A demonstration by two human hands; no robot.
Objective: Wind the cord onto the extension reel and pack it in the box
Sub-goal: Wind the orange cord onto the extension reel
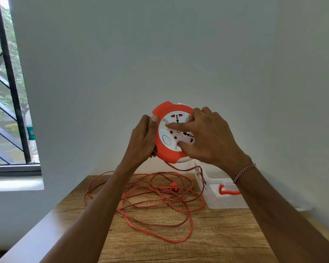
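Orange and white, the reel (171, 132) is held up in the centre of the frame, its socket face turned toward the camera. The left hand (143, 138) clamps its left rim, fingers curled together around the edge with the thumb laid flat on the front — a steadying grip, I judge, so the body stays put. The right hand (207, 137) lies over the white face with fingers spread: the index finger presses along one of the grooves, the thumb digs into another lower down, seemingly placed to turn the inner disc and draw cord in.

From the reel's lower edge the cord (156, 204) drops to the table (226, 236) and sprawls there in loose, tangled loops across the lower centre, the plug (173, 186) lying among them. Almost all of it looks unwound, so winding has barely begun.

At centre right the box (222, 196) — clear plastic, red latch — stands on the table against the wall, touching the cord's outer loops.

Wood-grain tabletop, plain pale wall behind; a barred window (6, 88) fills the upper left.
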